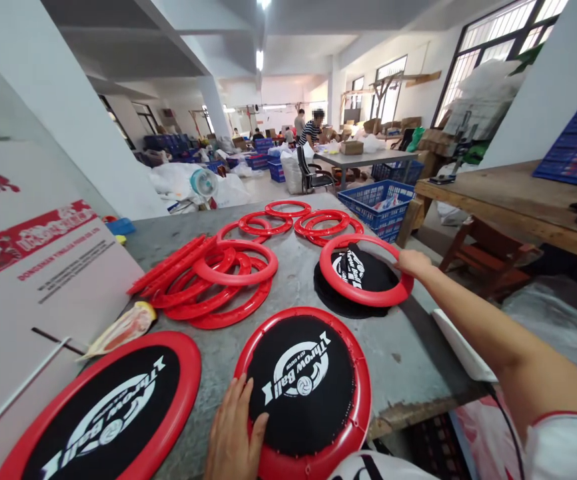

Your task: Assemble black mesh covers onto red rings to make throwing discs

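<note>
My right hand grips a smooth red plastic ring by its right side. That ring is held over some round black fabric pieces with white print. Before me lies a red-rimmed disc, its black fabric centre printed "Throw Ball"; small pegs or holes show along its edge. My left hand rests on the disc's left rim, fingers stretched out and thumb on the fabric. To the left is another disc with the same print, cut off by the lower edge of the view.
Loose red rings lie in a heap at the table's left, several more at its far end. A white carton stands on the left. Blue crates sit beyond the table's right edge. A person stands at a distant table.
</note>
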The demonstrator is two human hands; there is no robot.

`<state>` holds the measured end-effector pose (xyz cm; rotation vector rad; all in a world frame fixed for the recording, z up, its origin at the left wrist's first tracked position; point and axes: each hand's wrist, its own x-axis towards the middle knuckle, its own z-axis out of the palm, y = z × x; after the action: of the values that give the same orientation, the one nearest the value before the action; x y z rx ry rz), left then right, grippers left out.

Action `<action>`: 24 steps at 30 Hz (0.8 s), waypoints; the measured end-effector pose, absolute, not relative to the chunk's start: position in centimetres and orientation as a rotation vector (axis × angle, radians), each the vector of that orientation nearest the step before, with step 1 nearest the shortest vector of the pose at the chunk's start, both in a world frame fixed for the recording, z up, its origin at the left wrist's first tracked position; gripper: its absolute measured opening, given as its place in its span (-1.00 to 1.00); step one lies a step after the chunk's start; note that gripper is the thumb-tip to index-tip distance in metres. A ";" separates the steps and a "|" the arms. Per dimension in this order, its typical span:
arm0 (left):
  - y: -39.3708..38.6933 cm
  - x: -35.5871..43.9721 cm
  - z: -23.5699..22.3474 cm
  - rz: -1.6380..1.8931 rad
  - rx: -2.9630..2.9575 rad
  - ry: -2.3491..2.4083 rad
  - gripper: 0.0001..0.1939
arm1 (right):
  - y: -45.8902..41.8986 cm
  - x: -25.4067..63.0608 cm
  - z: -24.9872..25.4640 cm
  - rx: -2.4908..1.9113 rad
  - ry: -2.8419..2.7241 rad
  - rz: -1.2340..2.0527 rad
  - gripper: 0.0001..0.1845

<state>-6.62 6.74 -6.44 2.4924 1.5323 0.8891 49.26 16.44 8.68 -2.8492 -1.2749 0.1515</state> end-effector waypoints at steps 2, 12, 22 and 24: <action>6.7 -6.6 -6.4 0.893 2.474 1.523 -0.46 | 16.4 49.3 10.0 -2.849 -1.276 0.116 -0.55; 6.6 -5.1 -3.2 1.213 1.676 1.699 -0.52 | 14.5 38.1 12.3 -2.567 -1.914 -0.122 -0.57; 5.2 -4.5 -1.3 1.350 0.881 1.462 -0.56 | 9.3 27.0 7.1 -2.472 -2.355 -0.028 -0.56; 5.0 -4.8 -1.0 1.328 0.841 1.433 -0.56 | 8.8 26.8 6.4 -2.493 -2.361 -0.010 -0.55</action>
<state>-4.78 5.00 -1.02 0.8406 1.4329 1.3284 26.80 8.81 6.43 -2.4932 -2.3615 -0.0096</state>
